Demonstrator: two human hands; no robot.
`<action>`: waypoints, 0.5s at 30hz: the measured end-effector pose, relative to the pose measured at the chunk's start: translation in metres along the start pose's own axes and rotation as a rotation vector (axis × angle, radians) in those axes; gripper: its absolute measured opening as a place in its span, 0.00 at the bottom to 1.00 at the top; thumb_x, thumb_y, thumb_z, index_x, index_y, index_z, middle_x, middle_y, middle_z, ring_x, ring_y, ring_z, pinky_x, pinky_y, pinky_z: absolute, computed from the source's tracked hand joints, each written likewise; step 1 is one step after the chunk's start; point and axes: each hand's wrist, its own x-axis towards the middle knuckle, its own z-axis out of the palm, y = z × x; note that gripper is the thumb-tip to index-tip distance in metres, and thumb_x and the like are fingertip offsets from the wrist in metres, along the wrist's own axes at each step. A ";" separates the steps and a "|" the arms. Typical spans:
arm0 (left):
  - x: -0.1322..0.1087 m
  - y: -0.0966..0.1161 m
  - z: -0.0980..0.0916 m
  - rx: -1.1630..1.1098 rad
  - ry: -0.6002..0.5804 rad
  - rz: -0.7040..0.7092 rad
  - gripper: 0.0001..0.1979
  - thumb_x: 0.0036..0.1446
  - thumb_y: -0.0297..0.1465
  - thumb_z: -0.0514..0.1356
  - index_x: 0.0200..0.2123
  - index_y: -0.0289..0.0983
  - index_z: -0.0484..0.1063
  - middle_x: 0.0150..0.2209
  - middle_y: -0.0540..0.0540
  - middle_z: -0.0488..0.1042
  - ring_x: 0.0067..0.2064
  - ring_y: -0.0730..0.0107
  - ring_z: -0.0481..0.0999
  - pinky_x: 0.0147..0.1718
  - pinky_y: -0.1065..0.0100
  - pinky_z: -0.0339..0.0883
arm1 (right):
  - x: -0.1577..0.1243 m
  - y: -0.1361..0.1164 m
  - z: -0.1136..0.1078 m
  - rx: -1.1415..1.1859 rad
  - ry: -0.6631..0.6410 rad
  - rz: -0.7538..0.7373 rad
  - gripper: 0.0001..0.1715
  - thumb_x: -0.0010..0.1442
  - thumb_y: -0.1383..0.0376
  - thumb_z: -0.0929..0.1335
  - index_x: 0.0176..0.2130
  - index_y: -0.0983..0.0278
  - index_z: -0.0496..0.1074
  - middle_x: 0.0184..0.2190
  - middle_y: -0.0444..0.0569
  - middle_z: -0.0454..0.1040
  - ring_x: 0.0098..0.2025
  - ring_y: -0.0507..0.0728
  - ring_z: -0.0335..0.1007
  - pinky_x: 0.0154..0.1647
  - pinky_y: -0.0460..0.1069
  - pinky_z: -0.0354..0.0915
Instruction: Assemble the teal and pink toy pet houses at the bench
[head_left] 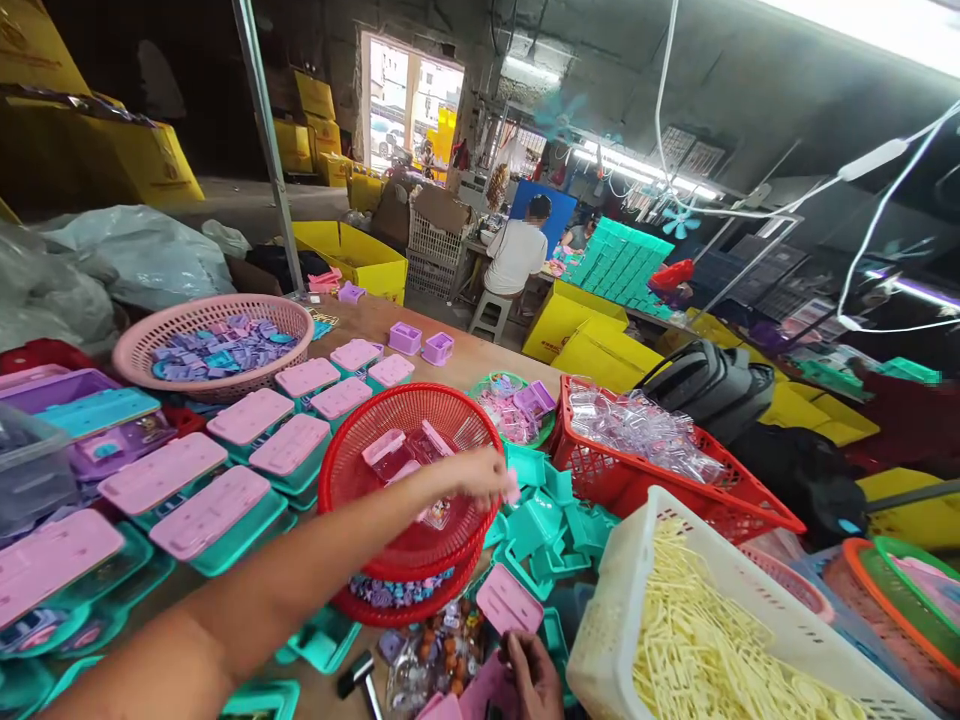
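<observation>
My left arm reaches across from the lower left. My left hand point(480, 474) is closed at the right rim of a round red basket point(352, 470) and pinches a small pink piece point(513, 488). The basket holds a few pink and clear parts and is stacked on a second red basket. My right hand point(534, 678) is low at the bottom edge, fingers closed on a flat pink lid point(508, 600) held upright. Between the hands lies a heap of teal plastic pieces point(551, 520).
Rows of teal cases with pink lids point(217, 510) cover the table's left. A pink basket point(135, 345) stands at the back left, a red crate of clear parts point(742, 505) and a white crate of cream sticks point(615, 590) at the right. A person in white point(516, 255) sits far behind.
</observation>
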 end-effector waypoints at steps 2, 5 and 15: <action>0.024 0.022 -0.034 0.059 0.162 0.043 0.13 0.64 0.33 0.51 0.38 0.28 0.70 0.29 0.42 0.77 0.28 0.68 0.78 0.32 0.66 0.74 | -0.001 -0.008 0.001 0.017 -0.047 -0.014 0.29 0.44 0.38 0.71 0.25 0.61 0.74 0.21 0.46 0.72 0.24 0.55 0.68 0.23 0.46 0.62; 0.049 0.047 -0.067 0.143 0.376 0.118 0.19 0.65 0.31 0.51 0.56 0.28 0.61 0.44 0.37 0.76 0.40 0.65 0.79 0.41 0.63 0.73 | -0.007 -0.022 -0.003 -0.022 -0.138 0.007 0.28 0.46 0.40 0.71 0.27 0.62 0.73 0.23 0.46 0.73 0.26 0.55 0.67 0.25 0.46 0.62; -0.078 -0.070 0.064 0.542 0.615 0.114 0.30 0.59 0.41 0.58 0.60 0.32 0.58 0.60 0.33 0.62 0.62 0.48 0.61 0.60 0.51 0.56 | -0.067 -0.016 -0.021 -0.171 -0.318 -0.018 0.21 0.58 0.48 0.67 0.32 0.63 0.73 0.30 0.46 0.73 0.34 0.55 0.67 0.36 0.46 0.64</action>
